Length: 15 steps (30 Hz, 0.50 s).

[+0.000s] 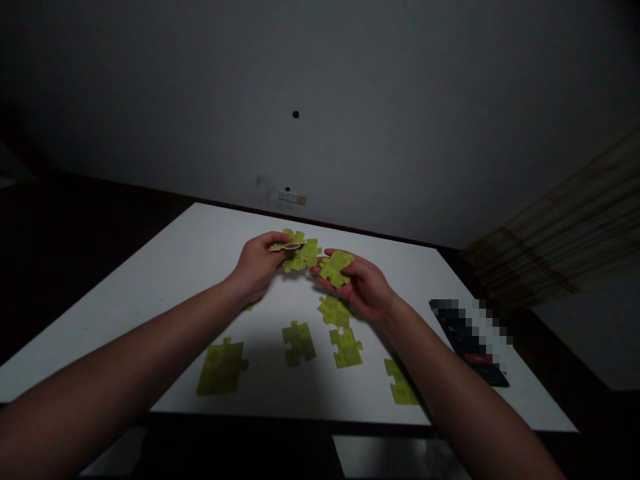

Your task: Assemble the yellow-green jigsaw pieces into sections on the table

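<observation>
My left hand [259,265] pinches a yellow-green jigsaw piece [286,246], seen almost edge-on, with a dark printed underside. Beyond those fingers, a joined cluster of matching pieces [302,255] sits against the hand. My right hand [361,287] grips another green piece [335,268] between thumb and fingers, close to that cluster. Several loose pieces lie on the white table below my hands, including one [299,343], one [345,347], one [335,311], one [221,367] and one [400,383]. My left wrist partly hides a further piece [249,307].
The white table [165,287] has a dark edge near me and stands against a grey wall. A dark flat object [467,341], partly blurred out, lies at its right side. A wall switch plate [292,197] sits above the table, and a sheer curtain [545,227] hangs at right.
</observation>
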Motion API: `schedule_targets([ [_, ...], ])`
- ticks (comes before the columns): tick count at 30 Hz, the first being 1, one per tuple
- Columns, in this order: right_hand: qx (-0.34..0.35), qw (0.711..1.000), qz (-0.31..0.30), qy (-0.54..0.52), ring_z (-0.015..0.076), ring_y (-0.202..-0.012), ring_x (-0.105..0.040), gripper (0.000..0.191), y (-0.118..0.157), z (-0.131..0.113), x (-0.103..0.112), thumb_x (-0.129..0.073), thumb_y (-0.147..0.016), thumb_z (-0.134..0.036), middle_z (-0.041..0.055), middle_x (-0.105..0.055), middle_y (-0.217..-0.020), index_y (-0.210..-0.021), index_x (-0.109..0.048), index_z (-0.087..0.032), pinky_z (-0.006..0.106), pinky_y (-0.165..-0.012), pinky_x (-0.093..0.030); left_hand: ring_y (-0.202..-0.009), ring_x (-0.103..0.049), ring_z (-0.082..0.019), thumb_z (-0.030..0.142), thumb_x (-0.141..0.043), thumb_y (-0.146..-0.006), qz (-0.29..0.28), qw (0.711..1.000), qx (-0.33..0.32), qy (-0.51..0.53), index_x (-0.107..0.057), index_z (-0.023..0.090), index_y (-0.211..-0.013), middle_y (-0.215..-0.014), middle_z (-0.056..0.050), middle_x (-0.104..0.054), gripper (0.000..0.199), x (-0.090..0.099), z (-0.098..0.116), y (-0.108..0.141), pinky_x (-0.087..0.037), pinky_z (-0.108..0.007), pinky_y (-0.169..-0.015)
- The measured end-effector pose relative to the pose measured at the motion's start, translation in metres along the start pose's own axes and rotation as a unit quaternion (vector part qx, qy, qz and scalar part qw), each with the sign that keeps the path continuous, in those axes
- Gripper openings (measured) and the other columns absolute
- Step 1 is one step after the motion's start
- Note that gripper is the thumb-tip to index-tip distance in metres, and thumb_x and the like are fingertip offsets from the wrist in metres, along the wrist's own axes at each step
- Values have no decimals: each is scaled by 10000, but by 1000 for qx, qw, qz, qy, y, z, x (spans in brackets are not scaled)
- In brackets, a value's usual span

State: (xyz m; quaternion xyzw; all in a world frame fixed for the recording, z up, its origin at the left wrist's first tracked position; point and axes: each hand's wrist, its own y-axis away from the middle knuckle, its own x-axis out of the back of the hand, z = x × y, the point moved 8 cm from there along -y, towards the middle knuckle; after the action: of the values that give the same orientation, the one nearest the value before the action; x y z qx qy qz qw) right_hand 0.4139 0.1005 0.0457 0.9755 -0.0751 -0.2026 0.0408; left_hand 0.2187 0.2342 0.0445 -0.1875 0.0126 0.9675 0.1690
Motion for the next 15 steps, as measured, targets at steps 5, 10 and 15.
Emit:
schedule_targets([
  [5, 13, 999, -3, 50, 314, -1168, -908, 315, -1, 1, 0, -968, -888, -275, 92, -913, -1305, -1185, -870, -316, 539, -1155, -762, -857, -788, -184, 208, -1085, -682, -49, 998, 22, 13, -827, 185, -890, -930, -47, -848, 333, -6, -7, 2, -645, -323, -836],
  [10, 28, 996, 24, 83, 259, -948, -885, 376, -2, 4, 3, -1101, -801, -369, 59, -901, -1095, -1077, -859, -285, 401, -836, -815, -878, -790, -184, 273, -1136, -641, -122, 991, 49, 14, -833, 191, -877, -940, -40, -849, 393, -18, -14, 12, -650, -332, -863],
  [15, 42, 993, 44, 98, 224, -808, -837, 388, -3, 6, 4, -1142, -771, -420, 66, -881, -993, -988, -859, -269, 313, -652, -758, -897, -785, -195, 249, -1119, -679, -143, 989, 41, -8, -854, 182, -892, -961, -59, -847, 347, -20, -13, 14, -664, -374, -909],
])
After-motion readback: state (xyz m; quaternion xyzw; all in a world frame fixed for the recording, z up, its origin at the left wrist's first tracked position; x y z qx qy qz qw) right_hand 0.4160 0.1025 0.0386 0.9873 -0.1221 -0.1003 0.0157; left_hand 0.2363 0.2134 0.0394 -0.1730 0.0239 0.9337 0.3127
